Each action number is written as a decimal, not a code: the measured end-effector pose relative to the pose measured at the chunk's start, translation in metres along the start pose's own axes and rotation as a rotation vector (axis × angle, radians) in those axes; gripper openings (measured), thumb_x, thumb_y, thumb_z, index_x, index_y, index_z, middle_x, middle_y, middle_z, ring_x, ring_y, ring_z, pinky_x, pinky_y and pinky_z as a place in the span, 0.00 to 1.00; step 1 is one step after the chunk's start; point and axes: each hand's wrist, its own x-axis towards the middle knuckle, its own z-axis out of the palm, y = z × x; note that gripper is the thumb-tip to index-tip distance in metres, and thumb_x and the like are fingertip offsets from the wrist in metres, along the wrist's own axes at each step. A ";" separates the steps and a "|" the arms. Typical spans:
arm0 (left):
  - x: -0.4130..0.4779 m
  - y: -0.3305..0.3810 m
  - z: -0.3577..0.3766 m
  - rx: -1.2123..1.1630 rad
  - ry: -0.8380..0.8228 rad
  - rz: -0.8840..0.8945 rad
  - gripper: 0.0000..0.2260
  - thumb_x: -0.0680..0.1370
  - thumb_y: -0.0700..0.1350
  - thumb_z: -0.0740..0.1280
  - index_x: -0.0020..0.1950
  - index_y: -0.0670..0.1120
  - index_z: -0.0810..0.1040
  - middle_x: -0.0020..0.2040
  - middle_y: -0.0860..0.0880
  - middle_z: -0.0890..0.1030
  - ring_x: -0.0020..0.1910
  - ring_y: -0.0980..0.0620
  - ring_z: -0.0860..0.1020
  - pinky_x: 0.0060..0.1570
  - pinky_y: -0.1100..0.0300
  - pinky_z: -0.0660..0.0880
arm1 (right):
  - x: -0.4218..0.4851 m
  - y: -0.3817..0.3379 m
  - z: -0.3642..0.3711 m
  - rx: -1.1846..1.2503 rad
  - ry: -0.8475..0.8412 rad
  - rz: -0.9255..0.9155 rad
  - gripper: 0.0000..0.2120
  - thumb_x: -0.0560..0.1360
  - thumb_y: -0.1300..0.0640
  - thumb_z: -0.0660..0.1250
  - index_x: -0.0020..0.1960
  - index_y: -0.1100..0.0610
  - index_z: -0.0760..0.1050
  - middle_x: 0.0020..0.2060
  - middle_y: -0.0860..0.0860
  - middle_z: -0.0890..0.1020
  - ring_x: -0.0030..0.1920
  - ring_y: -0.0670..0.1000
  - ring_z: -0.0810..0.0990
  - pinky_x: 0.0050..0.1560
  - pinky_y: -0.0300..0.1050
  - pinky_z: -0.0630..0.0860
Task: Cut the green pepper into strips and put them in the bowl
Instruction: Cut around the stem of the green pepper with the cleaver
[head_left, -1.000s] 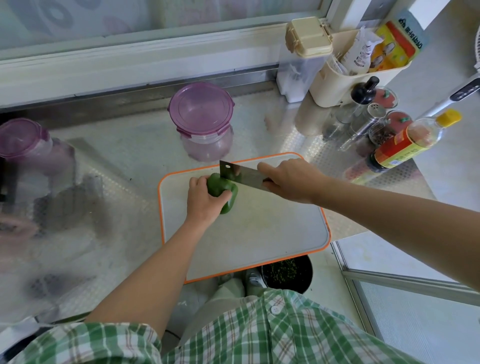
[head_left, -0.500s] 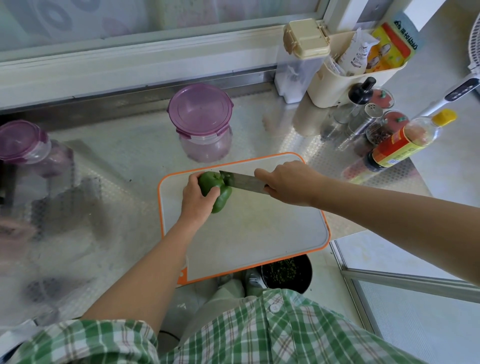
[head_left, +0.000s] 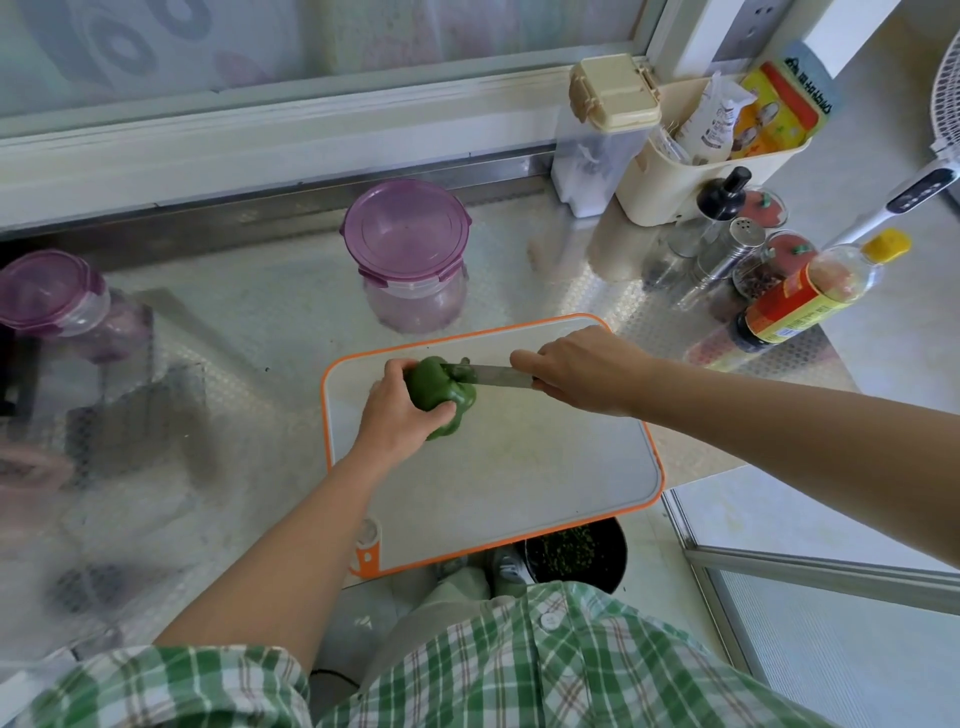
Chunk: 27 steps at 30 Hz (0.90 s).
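On the far left of the cutting board, our left hand grips the green pepper while the knife, clasped in our right hand, has dropped from above into its far side, so the first cut is just starting.

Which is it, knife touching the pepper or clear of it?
Touching. Head view: the tip of the knife is sunk into the top of the pepper, with no gap showing.

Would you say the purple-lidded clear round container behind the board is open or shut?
Shut: its purple lid sits flat on the clear container, clips down.
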 end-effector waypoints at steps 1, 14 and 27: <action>0.001 0.000 0.001 0.008 -0.005 0.007 0.29 0.68 0.49 0.76 0.65 0.45 0.68 0.59 0.45 0.74 0.59 0.45 0.73 0.58 0.51 0.72 | 0.000 -0.003 -0.003 -0.008 -0.009 0.010 0.15 0.82 0.54 0.54 0.67 0.56 0.64 0.37 0.56 0.75 0.33 0.58 0.69 0.35 0.49 0.64; 0.007 0.002 -0.001 0.109 0.028 0.116 0.33 0.65 0.51 0.79 0.66 0.46 0.71 0.60 0.48 0.75 0.60 0.47 0.73 0.57 0.54 0.70 | 0.020 -0.022 -0.030 0.269 -0.216 0.152 0.16 0.78 0.60 0.59 0.65 0.55 0.63 0.41 0.52 0.69 0.41 0.56 0.70 0.37 0.46 0.64; 0.013 -0.006 -0.009 -0.026 -0.057 0.066 0.31 0.65 0.49 0.80 0.65 0.50 0.72 0.59 0.52 0.78 0.58 0.50 0.76 0.60 0.53 0.72 | 0.028 -0.036 -0.041 0.384 -0.290 0.208 0.13 0.79 0.60 0.58 0.63 0.60 0.65 0.55 0.60 0.76 0.53 0.60 0.76 0.39 0.45 0.64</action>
